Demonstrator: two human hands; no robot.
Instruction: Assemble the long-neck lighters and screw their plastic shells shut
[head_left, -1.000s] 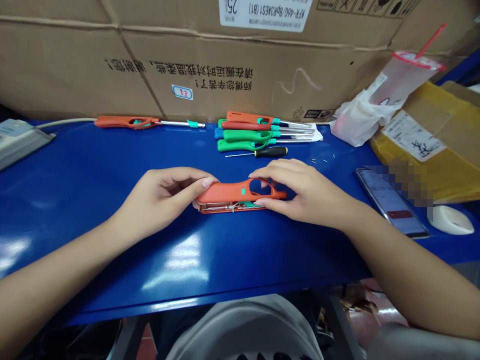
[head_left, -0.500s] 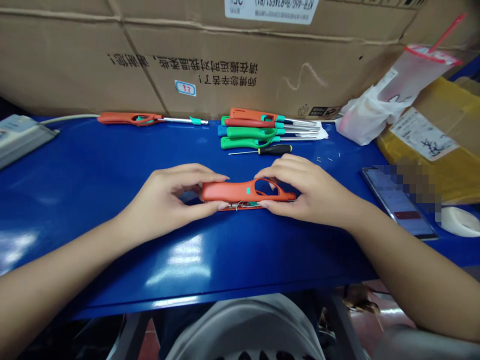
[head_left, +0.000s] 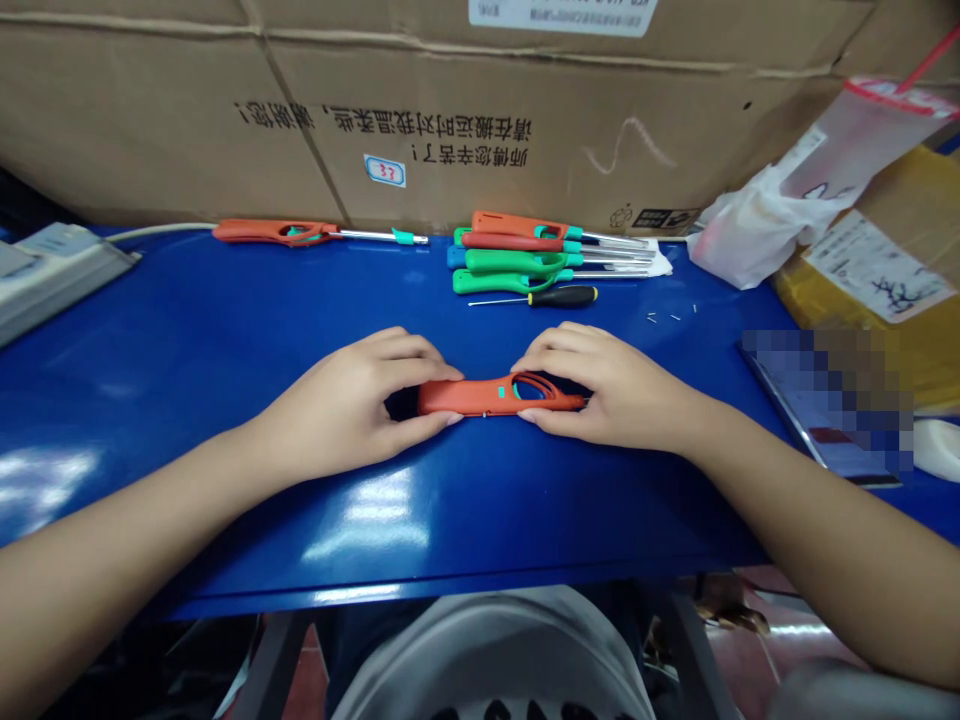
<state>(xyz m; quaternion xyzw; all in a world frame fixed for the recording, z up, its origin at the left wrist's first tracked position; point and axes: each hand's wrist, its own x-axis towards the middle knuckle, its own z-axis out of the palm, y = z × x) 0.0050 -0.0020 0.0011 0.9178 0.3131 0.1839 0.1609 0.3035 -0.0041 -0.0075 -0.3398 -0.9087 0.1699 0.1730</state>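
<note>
- Grip: left hand (head_left: 364,390) and right hand (head_left: 619,385) are pinching the orange casing (head_left: 469,397) near opposite ends.
- It is resting on or just above the counter (head_left: 300,540), showing less gap than a second ago; its halves are apparently meeting.

Head-worn view, forward and down

cardboard box (head_left: 420,90): back | bagged cup (head_left: 832,170): beside yellow parcel (head_left: 936,345) | phone (head_left: 814,432): right | white corded unit (head_left: 64,275): left
</note>
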